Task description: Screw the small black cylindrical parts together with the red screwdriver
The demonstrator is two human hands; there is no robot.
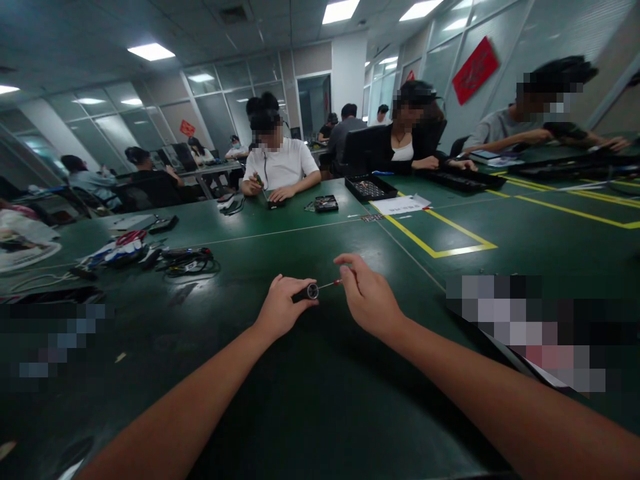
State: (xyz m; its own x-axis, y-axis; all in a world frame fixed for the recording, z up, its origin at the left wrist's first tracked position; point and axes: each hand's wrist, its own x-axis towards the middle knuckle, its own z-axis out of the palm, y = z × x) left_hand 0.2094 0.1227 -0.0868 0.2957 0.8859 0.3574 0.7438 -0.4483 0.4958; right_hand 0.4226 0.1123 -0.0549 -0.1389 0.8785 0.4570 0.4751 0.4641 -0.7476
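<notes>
My left hand (283, 310) is closed around a short black cylinder (313, 291) with a round, lens-like end, much like a small flashlight. A thin metal shaft (327, 286) with a red part near my fingers runs from the cylinder's end toward my right hand (370, 300). It looks like a slim screwdriver; its handle is hidden in my right hand, whose fingers are curled around it. Whether the shaft's tip touches the cylinder I cannot tell. Both hands are just above the green table (310, 400).
Bundled cables (187, 262) and more wires lie at the left. Yellow tape (463, 251) marks the table at the right. A black tray (371, 188) and a white paper (404, 204) sit farther back. Across the table a person in a white shirt (280, 167) works, with others beyond.
</notes>
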